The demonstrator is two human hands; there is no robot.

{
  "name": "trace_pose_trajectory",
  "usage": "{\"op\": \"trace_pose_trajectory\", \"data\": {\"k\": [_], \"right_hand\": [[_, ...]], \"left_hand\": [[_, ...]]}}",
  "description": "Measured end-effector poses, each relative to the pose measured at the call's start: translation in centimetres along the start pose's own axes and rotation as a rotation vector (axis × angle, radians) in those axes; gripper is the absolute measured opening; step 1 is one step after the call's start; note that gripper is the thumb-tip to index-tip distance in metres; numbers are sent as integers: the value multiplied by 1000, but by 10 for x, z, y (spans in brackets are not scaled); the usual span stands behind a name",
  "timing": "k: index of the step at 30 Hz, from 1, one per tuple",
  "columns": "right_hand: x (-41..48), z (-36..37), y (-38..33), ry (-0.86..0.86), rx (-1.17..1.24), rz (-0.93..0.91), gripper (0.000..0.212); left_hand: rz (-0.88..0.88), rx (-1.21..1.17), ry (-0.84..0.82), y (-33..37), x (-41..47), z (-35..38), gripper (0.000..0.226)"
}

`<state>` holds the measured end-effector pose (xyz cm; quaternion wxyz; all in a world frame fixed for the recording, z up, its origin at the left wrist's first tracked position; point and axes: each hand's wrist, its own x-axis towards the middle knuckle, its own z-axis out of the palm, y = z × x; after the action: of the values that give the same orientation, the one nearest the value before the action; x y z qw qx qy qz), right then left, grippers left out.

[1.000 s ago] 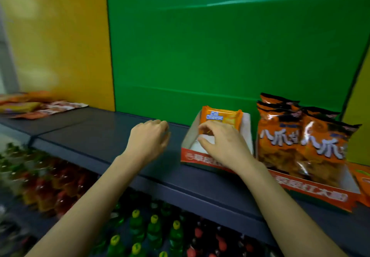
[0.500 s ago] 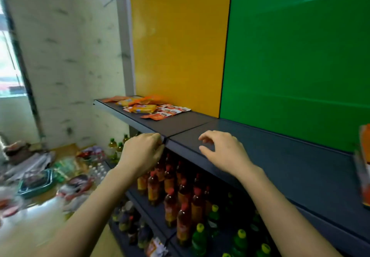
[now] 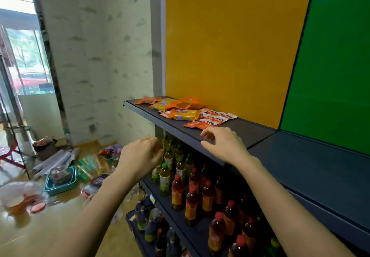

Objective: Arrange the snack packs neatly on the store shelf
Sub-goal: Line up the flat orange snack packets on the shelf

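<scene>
The yellow back panel point(image 3: 230, 46) and the green back panel point(image 3: 330, 66) rise behind the dark shelf point(image 3: 250, 134), whose front edge runs from upper left down to lower right. The shelf top is bare from the seam rightward, leaving wide room there. The snack packs point(image 3: 186, 112) lie loose and overlapping at the shelf's far left end, against the yellow panel: orange and yellow packs at the back, red-and-white sachets point(image 3: 214, 119) nearest the hands. Below, rows of bottles point(image 3: 192, 192) fill the lower shelves. On the floor at left sit a teal tray point(image 3: 60, 184) and scattered clutter, blurred.

The right hand point(image 3: 224, 146) hovers over the shelf's front edge just short of the sachets, fingers spread and curled, holding nothing. The left hand point(image 3: 140, 156) hangs in front of the shelf edge, off the shelf, fingers loosely curled with the palm turned away; it seems empty, but I cannot tell for sure.

Against half a second ago, the view has swung further left, the packs sit much closer to the right hand, and the orange box at the right border is gone from sight.

The shelf's right end is cut off by the frame.
</scene>
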<state>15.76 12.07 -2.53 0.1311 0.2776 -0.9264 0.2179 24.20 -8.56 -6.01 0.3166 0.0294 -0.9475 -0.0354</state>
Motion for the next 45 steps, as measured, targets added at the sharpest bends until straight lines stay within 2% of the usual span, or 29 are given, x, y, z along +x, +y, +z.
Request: {"op": "trace_pose_trajectory", "data": {"k": [6, 16, 24, 27, 32, 37, 40, 42, 45], "right_hand": [[84, 44, 1, 6, -16, -4, 28], [240, 93, 24, 61, -87, 83, 26], [327, 113, 49, 84, -89, 322, 35], [354, 125, 52, 15, -58, 458, 49], [395, 152, 61, -29, 78, 631, 50], [421, 167, 67, 51, 164, 751, 37], [429, 169, 71, 98, 174, 814, 40], [433, 168, 73, 148, 172, 810, 34], [436, 162, 74, 316, 228, 741, 22]], "left_hand": [[-32, -35, -10, -52, 52, 48, 27], [37, -112, -32, -133, 196, 130, 24], [64, -237, -20, -174, 275, 181, 22], [92, -283, -19, -185, 300, 198, 20], [174, -341, -39, -212, 342, 228, 18], [278, -375, -25, -243, 377, 248, 19], [271, -386, -3, -265, 395, 261, 20], [256, -393, -3, -284, 409, 269, 20], [195, -378, 19, -314, 431, 281, 21]]}}
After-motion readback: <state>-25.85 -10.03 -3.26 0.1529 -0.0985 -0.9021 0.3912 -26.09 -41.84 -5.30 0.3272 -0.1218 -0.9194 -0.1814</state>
